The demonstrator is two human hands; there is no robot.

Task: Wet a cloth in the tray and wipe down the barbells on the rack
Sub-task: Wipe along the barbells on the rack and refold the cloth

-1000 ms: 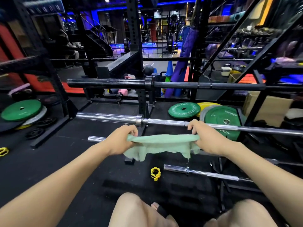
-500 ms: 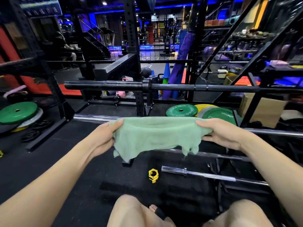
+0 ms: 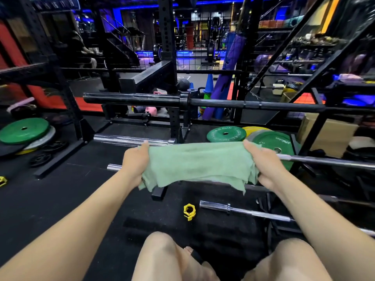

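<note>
Now the green cloth (image 3: 199,165) is stretched wide between both hands, draped over the chrome barbell (image 3: 324,160) on the rack. Left hand (image 3: 135,162) has its grip closed on the cloth's left edge, right hand (image 3: 263,165) on the right edge. Above and behind runs a black barbell (image 3: 223,102). Lower down lies another chrome bar (image 3: 243,212), a yellow collar (image 3: 189,211) beside it on the floor.

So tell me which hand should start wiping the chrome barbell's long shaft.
Probably the right hand: it grips the green cloth right where the chrome barbell shaft emerges and runs on to the right. The left hand grips the other end, nearer the sleeve.
</note>
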